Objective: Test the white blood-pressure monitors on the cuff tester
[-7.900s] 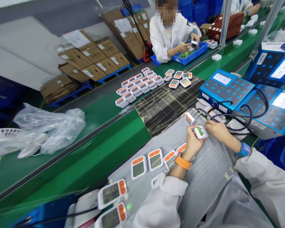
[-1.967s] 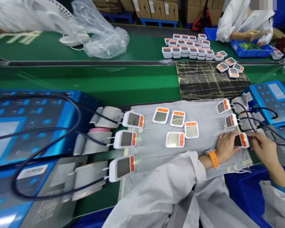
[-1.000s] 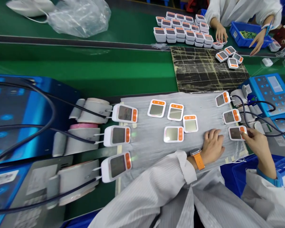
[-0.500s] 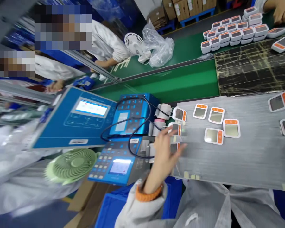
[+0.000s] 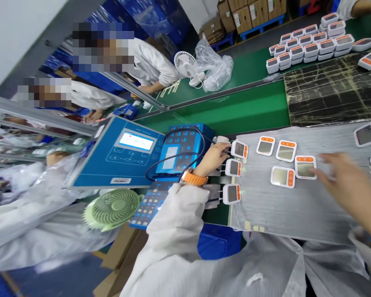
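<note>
My left hand (image 5: 214, 157), an orange band at its wrist, is at the white fixture left of the top wired device (image 5: 239, 149); its fingers are bent and pressed together, and what they grip is hidden. Below it, a second device (image 5: 233, 168) and a third (image 5: 231, 194) sit at their fixtures. My right hand (image 5: 343, 181), blurred, has thumb and fingers apart at the right edge of a white-and-orange device (image 5: 306, 167) lying on the grey mat (image 5: 321, 214). Three similar devices lie close by, one of them here (image 5: 282, 177).
Blue testers (image 5: 136, 152) with black cables stand left of the fixtures. A green fan (image 5: 114, 208) is at lower left. Stacked devices (image 5: 311, 49) and a white fan (image 5: 186, 64) are on the far green bench, with people beyond. A co-worker's arm reaches in at top right.
My left hand has moved up from the lower fixtures to the top one. My right hand has come into view over the mat. The camera view has shifted slightly.
</note>
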Demonstrator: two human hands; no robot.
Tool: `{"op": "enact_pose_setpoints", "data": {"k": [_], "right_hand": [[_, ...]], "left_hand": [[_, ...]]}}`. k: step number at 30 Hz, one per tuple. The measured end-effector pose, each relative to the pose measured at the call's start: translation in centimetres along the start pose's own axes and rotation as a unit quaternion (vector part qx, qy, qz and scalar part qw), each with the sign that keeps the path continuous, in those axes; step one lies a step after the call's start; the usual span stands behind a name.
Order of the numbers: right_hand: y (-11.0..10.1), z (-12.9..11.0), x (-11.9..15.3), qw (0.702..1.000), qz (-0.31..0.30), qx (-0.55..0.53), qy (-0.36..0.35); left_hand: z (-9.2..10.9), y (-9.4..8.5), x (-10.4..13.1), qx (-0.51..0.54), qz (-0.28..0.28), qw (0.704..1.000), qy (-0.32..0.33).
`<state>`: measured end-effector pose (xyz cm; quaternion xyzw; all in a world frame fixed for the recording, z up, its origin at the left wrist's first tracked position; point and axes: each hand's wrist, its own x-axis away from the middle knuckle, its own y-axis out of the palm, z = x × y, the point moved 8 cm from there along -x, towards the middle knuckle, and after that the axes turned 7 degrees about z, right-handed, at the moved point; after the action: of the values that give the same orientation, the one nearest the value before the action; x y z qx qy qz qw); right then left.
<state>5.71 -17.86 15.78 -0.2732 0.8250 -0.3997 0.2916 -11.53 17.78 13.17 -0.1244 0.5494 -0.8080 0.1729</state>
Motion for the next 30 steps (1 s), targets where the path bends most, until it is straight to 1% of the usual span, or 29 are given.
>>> {"op": "enact_pose_setpoints", "data": {"k": [1, 2, 3, 4, 5, 6, 7, 9, 10, 12, 15, 17, 19, 20, 22, 24, 27, 29, 30], "right_hand": [[3.7, -2.8, -1.8, 0.996, -0.069, -0.043, -0.038], [7.4, -5.6, -3.4, 0.984, -0.131, -0.092, -0.072], [10.9, -8.2, -4.8, 0.97, -0.183, -0.134, -0.093], [13.8, -10.3, -6.1, 0.958, -0.215, -0.164, -0.095], [16.1, -12.0, -7.4, 0.954, -0.221, -0.186, -0.086], [17.9, -13.3, -8.4, 0.954, -0.216, -0.192, -0.076], [19.4, -14.3, -9.2, 0.957, -0.216, -0.185, -0.061], [21.2, -15.5, -10.1, 0.962, -0.22, -0.16, -0.037], [21.7, -15.8, -10.2, 0.963, -0.224, -0.146, -0.03], [21.9, -15.9, -10.3, 0.966, -0.224, -0.13, -0.022], [21.2, -14.8, -10.2, 0.968, -0.208, -0.139, -0.012], [20.7, -14.0, -9.7, 0.962, -0.213, -0.169, -0.018], [20.3, -13.6, -9.0, 0.951, -0.229, -0.203, -0.037], [20.3, -13.7, -8.6, 0.946, -0.236, -0.215, -0.051], [20.6, -14.4, -7.6, 0.937, -0.248, -0.234, -0.074], [21.3, -15.7, -6.5, 0.932, -0.253, -0.249, -0.08], [22.0, -17.6, -5.5, 0.933, -0.239, -0.256, -0.087], [21.2, -18.2, -5.5, 0.933, -0.234, -0.245, -0.123], [20.4, -17.9, -5.9, 0.933, -0.231, -0.235, -0.143]], "left_hand": [[0.0, 0.8, -0.7, 0.01, -0.016, 1.0, 0.005], [0.0, 1.4, -1.2, 0.011, -0.025, 1.0, 0.012], [0.0, 1.9, -1.6, 0.004, -0.026, 0.999, 0.019], [0.0, 2.2, -1.9, -0.01, -0.019, 1.0, 0.022], [-0.2, 2.4, -2.0, -0.029, -0.009, 0.999, 0.017], [-0.4, 2.5, -2.1, -0.05, 0.002, 0.999, 0.004], [-0.7, 2.6, -2.1, -0.07, 0.011, 0.997, -0.012], [-1.2, 2.7, -2.1, -0.103, 0.023, 0.993, -0.045], [-1.3, 2.8, -2.1, -0.112, 0.026, 0.992, -0.056], [-1.4, 2.6, -2.1, -0.12, 0.027, 0.99, -0.067], [-1.1, 1.9, -1.7, -0.089, 0.02, 0.995, -0.046], [-1.0, 1.0, -0.6, -0.054, 0.026, 0.998, -0.029], [-1.3, 0.6, 1.1, -0.034, 0.015, 0.999, -0.03], [-1.4, 0.8, 2.0, -0.033, -0.006, 0.999, -0.034], [-1.2, 2.0, 3.6, -0.032, -0.063, 0.997, -0.029], [-0.8, 3.1, 4.7, -0.04, -0.089, 0.995, -0.028], [-0.5, 3.6, 4.9, -0.069, -0.07, 0.994, -0.048], [-0.2, 3.7, 4.7, -0.079, -0.064, 0.993, -0.054], [0.0, 3.7, 4.6, -0.078, -0.065, 0.993, -0.052]]}}
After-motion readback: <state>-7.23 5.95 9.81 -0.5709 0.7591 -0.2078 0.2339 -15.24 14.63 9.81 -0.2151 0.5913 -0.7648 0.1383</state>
